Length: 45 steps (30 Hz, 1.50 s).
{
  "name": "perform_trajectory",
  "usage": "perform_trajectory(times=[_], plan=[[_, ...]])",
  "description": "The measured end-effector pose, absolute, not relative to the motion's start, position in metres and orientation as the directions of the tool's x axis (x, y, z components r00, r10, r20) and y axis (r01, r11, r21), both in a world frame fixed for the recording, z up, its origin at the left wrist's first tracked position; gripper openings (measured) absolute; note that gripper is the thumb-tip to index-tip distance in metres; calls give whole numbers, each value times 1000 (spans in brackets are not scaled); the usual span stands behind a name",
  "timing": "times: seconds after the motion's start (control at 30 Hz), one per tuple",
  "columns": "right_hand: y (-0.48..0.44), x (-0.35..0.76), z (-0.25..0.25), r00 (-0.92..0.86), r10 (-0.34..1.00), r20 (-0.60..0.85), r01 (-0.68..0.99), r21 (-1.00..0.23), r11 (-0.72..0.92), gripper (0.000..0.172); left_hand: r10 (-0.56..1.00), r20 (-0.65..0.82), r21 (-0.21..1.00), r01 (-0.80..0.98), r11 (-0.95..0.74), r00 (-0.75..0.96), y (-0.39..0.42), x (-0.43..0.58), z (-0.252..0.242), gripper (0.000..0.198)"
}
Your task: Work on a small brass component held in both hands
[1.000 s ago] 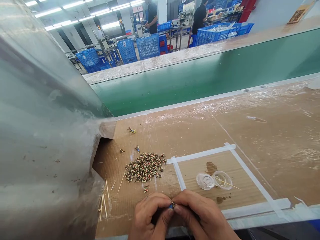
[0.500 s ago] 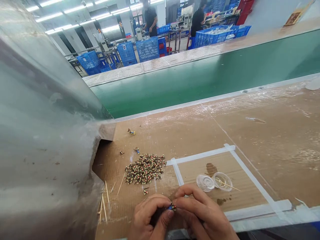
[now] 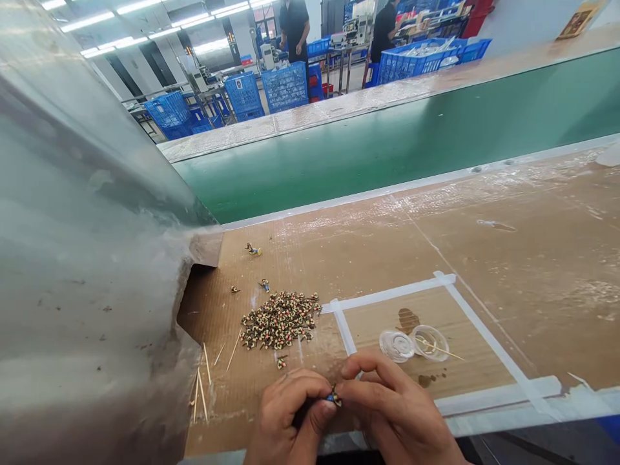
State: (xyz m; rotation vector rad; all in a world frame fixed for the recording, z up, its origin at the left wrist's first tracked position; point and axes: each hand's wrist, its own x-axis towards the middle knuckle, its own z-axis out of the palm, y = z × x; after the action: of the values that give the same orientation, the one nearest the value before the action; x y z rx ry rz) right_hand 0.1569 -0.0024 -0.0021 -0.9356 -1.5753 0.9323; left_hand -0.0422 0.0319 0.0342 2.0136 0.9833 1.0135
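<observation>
A tiny painted figurine (image 3: 332, 398), blue with dark and light parts, is pinched between the thumb and index finger of my left hand (image 3: 288, 420). My right hand (image 3: 404, 407) has closed fingertips on its upper end, partly hiding it. Just beyond the hands lies a heap of small dark, cream and red figurine parts (image 3: 278, 320). One loose part (image 3: 281, 363) sits between the heap and my left hand. Behind the heap lie a blue-legged figurine (image 3: 264, 285) and another with a yellow base (image 3: 254, 250).
Wooden toothpicks (image 3: 202, 395) lie beside the metal panel (image 3: 111, 258) on the left. A clear plastic cup (image 3: 443, 345) with a stick in it and its lid (image 3: 397, 347) stand inside a white tape frame (image 3: 402, 294). Beyond runs a green belt (image 3: 339, 155); two people work behind.
Both hands stay around the figurine, and the right fingers have shifted slightly at its upper end. The whole view has moved a little.
</observation>
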Motion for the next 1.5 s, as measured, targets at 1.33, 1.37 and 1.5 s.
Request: perform_trajectory(times=[1.33, 1.37, 1.5], plan=[[8, 157, 10, -274, 899, 341, 129, -913, 386, 25, 768, 390, 706, 369, -604, 509, 35, -40, 33, 19], [9, 157, 10, -273, 897, 349, 127, -911, 393, 25, 767, 396, 703, 370, -607, 506, 35, -40, 32, 19], [9, 157, 12, -261, 892, 370, 112, -906, 409, 24, 757, 409, 696, 362, -620, 510, 34, -39, 32, 16]])
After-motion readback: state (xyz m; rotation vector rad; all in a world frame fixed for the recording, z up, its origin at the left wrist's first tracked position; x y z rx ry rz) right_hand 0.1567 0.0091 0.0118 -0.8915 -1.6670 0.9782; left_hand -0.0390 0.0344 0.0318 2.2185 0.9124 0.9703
